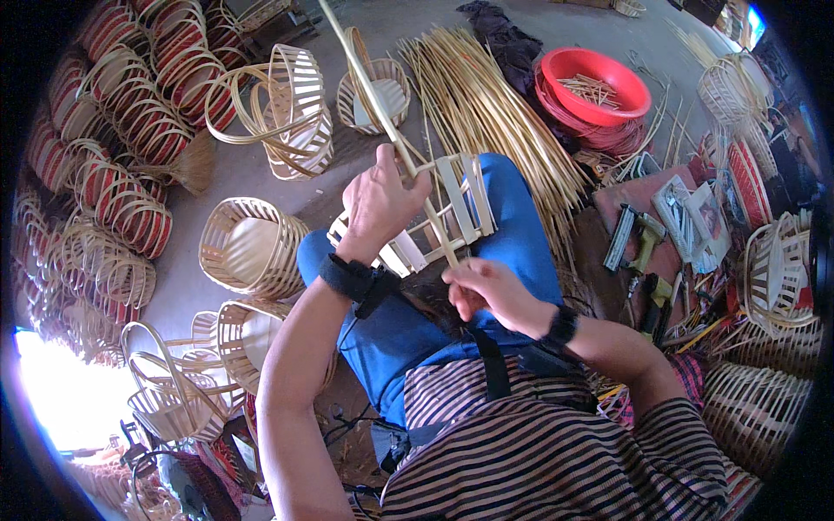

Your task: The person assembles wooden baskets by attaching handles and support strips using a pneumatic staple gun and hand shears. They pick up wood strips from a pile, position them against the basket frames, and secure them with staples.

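Observation:
A small pale woven bamboo basket frame point(453, 200) rests between my knees over my blue trousers point(408, 347), partly hidden by my left hand. A long light bamboo strip point(365, 74) runs diagonally across it from the top of the view. My left hand point(380, 195) is closed around the strip at the frame's upper left side, thumb and fingers bent over it. My right hand point(482, 291) pinches the strip's lower end below the frame, with its fingers curled. Both wrists have black straps.
Baskets with red bands point(130, 204) are piled at left, pale baskets point(248, 243) nearer me. A bundle of split bamboo point(482, 113) lies ahead beside a red basin point(608, 74). Nail guns point(638, 247) and tools lie at my right, with more baskets point(773, 269).

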{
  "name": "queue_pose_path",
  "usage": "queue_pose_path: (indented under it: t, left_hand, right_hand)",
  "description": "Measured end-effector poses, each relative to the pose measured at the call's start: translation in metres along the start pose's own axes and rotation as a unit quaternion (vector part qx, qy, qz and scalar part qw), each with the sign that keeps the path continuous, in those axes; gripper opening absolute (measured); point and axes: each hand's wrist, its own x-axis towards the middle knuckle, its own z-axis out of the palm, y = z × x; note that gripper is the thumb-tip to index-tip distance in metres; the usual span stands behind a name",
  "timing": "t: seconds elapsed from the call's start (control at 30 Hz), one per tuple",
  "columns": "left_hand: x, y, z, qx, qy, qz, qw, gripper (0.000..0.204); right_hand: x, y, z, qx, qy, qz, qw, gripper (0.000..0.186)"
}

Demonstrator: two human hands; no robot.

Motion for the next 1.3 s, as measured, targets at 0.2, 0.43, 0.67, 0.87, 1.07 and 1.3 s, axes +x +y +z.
queue_pose_path:
  t: [0.2, 0.43, 0.67, 0.87, 1.07, 1.3]
  left_hand:
    - [0.001, 0.002, 0.001, -0.043, -0.015, 0.022, 0.999, 0.088]
    - [-0.011, -0.006, -0.015, -0.044, -0.084, 0.14, 0.986, 0.073]
    - [-0.014, -0.014, -0.024, -0.014, -0.081, 0.128, 0.988, 0.071]
    - [-0.009, -0.013, -0.013, 0.006, -0.038, 0.211, 0.977, 0.065]
    - [-0.013, -0.007, -0.015, 0.022, -0.053, 0.184, 0.981, 0.062]
    - [-0.011, -0.001, -0.011, 0.0, -0.074, 0.162, 0.984, 0.071]
  right_hand:
    - [0.024, -0.003, 0.01, 0.091, 0.08, -0.016, 0.992, 0.03]
    - [0.016, -0.008, 0.006, 0.077, 0.048, 0.007, 0.996, 0.036]
    - [-0.097, -0.011, -0.147, -0.425, 0.338, -0.038, 0.839, 0.033]
    - [-0.18, 0.053, -0.256, -0.602, 0.502, 0.181, 0.594, 0.03]
    - [-0.202, 0.066, -0.287, -0.559, 0.547, 0.186, 0.594, 0.028]
    - [-0.213, 0.023, -0.227, -0.309, 0.566, -0.043, 0.763, 0.025]
